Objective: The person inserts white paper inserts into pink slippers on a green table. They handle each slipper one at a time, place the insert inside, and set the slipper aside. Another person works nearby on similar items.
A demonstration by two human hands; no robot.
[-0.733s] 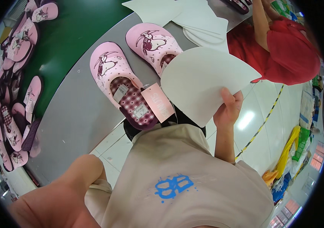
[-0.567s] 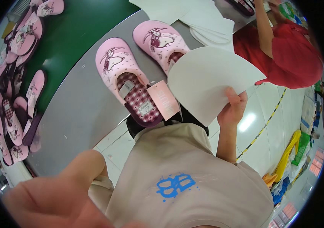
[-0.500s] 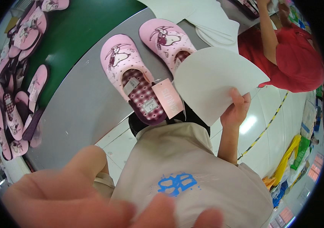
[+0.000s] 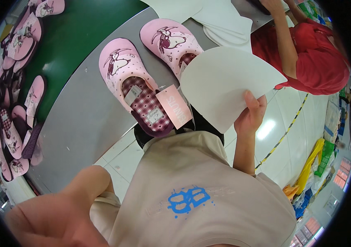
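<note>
In my right hand [image 4: 250,114] is a stiff white sheet with a rounded edge [image 4: 229,84], the thumb lying on its upper face and the fingers behind it. The sheet hides the heel of one pink slipper [image 4: 171,41]. Left of that, its mate [image 4: 120,66] lies on the grey table, showing a plaid insole and a cartoon print. A pink hang tag [image 4: 174,106] lies beside its heel. Close to the camera at lower left, my left hand [image 4: 56,220] looks large and soft; most of its fingers run out of view, and no held thing shows.
Beyond the grey table edge [image 4: 76,119], a green surface [image 4: 85,37] bears a heap of pink slippers [image 4: 23,49] at left. More white sheets [image 4: 227,29] lie at the back. A co-worker in red [image 4: 319,57] is at far right, near yellow-black floor tape [image 4: 284,138].
The view has shifted slightly, so the slippers sit a little further left. My left hand has moved down, and most of its fingers have left the lower edge. My right hand still holds the sheet.
</note>
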